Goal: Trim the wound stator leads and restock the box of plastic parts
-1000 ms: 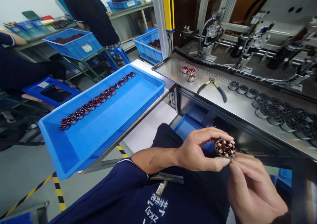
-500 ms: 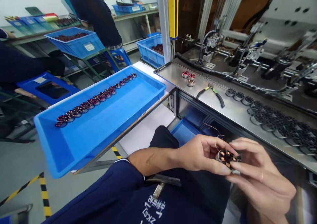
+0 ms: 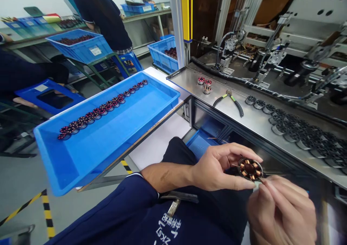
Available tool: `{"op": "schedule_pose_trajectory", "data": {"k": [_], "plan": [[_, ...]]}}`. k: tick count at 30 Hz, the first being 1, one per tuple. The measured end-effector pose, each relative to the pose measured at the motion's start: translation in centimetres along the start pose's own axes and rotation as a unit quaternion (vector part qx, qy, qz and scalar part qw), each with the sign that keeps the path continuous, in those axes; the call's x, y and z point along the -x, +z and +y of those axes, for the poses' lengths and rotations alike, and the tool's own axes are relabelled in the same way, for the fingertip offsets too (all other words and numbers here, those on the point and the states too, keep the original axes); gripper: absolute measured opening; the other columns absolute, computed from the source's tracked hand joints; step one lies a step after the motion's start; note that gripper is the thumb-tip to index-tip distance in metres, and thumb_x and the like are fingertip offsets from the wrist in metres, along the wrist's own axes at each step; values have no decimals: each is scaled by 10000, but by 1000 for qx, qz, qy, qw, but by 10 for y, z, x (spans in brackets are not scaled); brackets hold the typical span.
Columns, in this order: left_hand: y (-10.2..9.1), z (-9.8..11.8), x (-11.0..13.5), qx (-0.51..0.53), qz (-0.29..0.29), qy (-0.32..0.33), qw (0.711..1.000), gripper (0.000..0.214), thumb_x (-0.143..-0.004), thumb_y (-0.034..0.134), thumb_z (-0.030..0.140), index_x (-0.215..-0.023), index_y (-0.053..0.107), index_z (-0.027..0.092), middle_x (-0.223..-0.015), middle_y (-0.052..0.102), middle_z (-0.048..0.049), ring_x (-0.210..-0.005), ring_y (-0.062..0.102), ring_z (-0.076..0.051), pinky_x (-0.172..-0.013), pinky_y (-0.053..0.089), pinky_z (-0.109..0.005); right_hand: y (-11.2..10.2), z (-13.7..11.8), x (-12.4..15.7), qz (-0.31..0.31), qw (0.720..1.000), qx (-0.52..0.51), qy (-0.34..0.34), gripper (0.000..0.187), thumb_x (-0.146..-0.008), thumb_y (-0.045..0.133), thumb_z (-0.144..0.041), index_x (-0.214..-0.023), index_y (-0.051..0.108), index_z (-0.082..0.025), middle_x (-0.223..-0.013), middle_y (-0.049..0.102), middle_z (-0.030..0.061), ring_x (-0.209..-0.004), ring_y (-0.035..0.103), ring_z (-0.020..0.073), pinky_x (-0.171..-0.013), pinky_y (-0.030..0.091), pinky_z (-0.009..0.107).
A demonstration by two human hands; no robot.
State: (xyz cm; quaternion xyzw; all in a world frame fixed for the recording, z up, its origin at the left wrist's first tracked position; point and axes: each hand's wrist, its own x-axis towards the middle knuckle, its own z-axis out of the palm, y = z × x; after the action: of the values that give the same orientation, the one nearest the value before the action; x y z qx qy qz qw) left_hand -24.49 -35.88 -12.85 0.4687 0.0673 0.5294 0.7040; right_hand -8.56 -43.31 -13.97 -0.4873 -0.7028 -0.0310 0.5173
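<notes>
A round motor stator [image 3: 255,164] with copper coils lies between the thumb and fingers of my left hand [image 3: 214,169], its coil side tilted up towards me. Thin copper wire sticks out at its left side. At the stator's lower right rim, my right hand [image 3: 284,205] is closed in a pinch. What is between those fingertips is too small to make out, and the hand is partly blurred. Beyond my hands, pliers [image 3: 230,97] with green and black handles lie spread on the metal ledge [image 3: 217,109].
Several dark stators [image 3: 291,134] line the ledge at right. A few wound stators [image 3: 207,89] stand near the pliers. On my left, a blue tray [image 3: 116,127] holds a row of wound stators [image 3: 93,115]. Machinery [image 3: 273,59] rises behind the ledge. A person [image 3: 101,17] stands in the background.
My right hand has gone from holding the stator's right side to a pinch at its lower rim. The stator now faces me more openly, in my left hand.
</notes>
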Motion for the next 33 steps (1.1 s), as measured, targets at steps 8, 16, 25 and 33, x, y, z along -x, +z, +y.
{"op": "schedule_pose_trajectory", "data": {"k": [8,16,25,33], "plan": [[4,-9,4,-141,35,140,979,447,-701,852,48,-1100,707,186,-1139,723,-82,-1050,705,-161,-894,602,-257,42,-25,-13,187,971,-110,100,122,-910,615,-74,-818,636,-152,-782,639,36,-716,621,136,-640,484,285],[-12,2,4,-120,-20,-117,986,846,-563,981,302,-1294,568,195,-1020,670,-43,-916,647,-133,-811,519,-248,36,-1,-12,179,978,-104,34,70,-889,641,-85,-844,631,-137,-774,651,47,-714,639,156,-623,504,293],[-17,-2,3,-30,-60,-226,972,621,-819,746,584,-1230,640,130,-807,649,-27,-681,653,-102,-609,519,-210,19,-3,-12,94,990,-76,70,87,-885,661,-73,-881,652,-159,-840,651,28,-743,623,138,-649,482,281],[-16,5,0,27,-72,-116,990,232,-870,752,349,-1006,760,161,-1280,611,-136,-992,702,-176,-849,613,-312,12,-9,-18,71,987,-90,115,106,-920,644,-87,-847,652,-163,-778,623,18,-711,595,135,-642,441,289]]}}
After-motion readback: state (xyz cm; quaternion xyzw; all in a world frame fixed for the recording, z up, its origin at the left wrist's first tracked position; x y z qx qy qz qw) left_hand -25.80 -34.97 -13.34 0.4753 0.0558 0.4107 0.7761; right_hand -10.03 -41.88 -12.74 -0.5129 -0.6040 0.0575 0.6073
